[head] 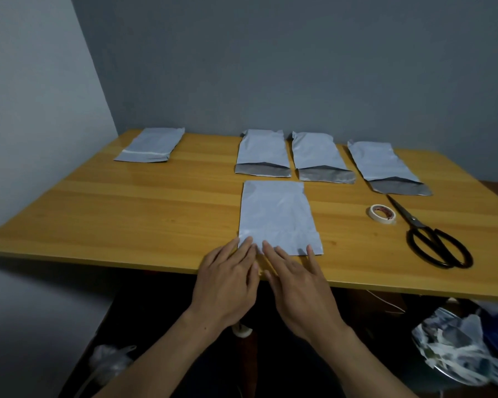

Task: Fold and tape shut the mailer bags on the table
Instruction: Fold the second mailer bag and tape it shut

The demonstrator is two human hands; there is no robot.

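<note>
1. Centrally on the wooden bench point(127, 211) lies the centre mailer bag point(276, 214), pale grey and flat, its short lower edge close to the bench's near edge. A crease crosses it just above that lower edge.
2. Both hands are spread flat with straight fingers and grip nothing. The left hand point(227, 280) rests its fingertips on the bag's lower left corner. The right hand point(299, 285) lies just beside it, its fingertips on the bag's lower edge, with one finger reaching the lower right part.
3. Above the centre bag, three open mailer bags point(261, 150) lie in a row across the upper middle and upper right of the bench. Each has its darker silvery flap unfolded towards the lower side of the frame.
4. At the upper left of the bench, well apart from the others, a taped mailer bag point(151, 145) lies with a pale strip across its folded end.
5. To the right of the centre bag a tape roll point(382, 214) lies flat on the bench. Just beside it to the right lie black-handled scissors point(431, 237), blades closed and pointing to the rightmost open bag.
6. Crumpled plastic point(449, 346) sits below the bench at the lower right of the frame, and a grey wall point(270, 67) stands behind the bench.
</note>
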